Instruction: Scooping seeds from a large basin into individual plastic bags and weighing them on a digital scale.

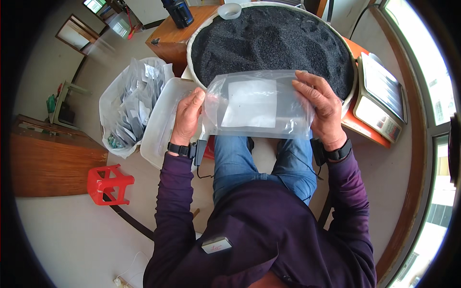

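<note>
Stretched sideways between both hands is a clear plastic bag (288, 126) with a white paper sheet (252, 102) showing through it. My left hand (188, 114) grips its left end, thumb up. At the other end, my right hand (324, 102) holds the bag's right side, fingers spread over the upper corner. Beyond the bag sits a wide round tub (192, 68) with a pale cloth-like rim, filled with black granules (266, 39). A small translucent bowl (229, 11) rests at the tub's far left edge.
Left of me stand a translucent plastic bin (158, 133) and a white-lined basket (108, 108) of filled clear bags (138, 97). A weighing scale (378, 97) sits at right on an orange surface (363, 131). A red plastic stool (108, 183) is on the floor; a dark blue bottle (179, 14) stands on a wooden cabinet (201, 16).
</note>
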Demonstrator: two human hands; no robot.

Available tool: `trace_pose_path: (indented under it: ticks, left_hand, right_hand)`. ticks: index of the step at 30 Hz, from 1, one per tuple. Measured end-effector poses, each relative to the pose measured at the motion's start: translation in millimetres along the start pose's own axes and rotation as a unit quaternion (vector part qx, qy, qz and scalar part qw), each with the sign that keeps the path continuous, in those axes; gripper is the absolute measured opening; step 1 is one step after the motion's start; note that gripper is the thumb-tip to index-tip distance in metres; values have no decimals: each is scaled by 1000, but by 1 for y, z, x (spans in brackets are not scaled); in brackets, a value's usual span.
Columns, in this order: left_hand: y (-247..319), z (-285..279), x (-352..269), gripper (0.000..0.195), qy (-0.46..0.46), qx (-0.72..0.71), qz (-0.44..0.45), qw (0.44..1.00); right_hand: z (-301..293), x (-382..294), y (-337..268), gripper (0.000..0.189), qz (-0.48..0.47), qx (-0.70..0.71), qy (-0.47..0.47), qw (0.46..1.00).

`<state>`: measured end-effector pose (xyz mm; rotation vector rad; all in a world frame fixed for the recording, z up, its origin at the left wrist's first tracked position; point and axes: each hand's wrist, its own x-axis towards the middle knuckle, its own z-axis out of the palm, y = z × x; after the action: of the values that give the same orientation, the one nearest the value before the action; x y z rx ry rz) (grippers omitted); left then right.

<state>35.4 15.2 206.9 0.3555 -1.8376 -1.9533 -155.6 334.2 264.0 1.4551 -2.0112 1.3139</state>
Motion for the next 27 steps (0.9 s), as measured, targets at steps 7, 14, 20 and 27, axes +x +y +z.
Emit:
trace_pose_path:
  ticks: [7,14,20,27]
  left_hand:
    - [-13,-3,-2,33,12,22,-43,999]
    - [-16,-5,-7,33,3,-100,-91,991]
    - [-23,-5,-10,33,-26,-160,-127,978]
    - [-22,3,-7,31,-28,-182,-165,969]
  right_hand:
    - [10,9,-7,40,-86,-60,8,994]
    - [18,-6,-1,35,257,209,-40,943]
    - [15,-24,29,31,380,259,-169,872]
    - [11,-22,29,27,355,243,-156,889]
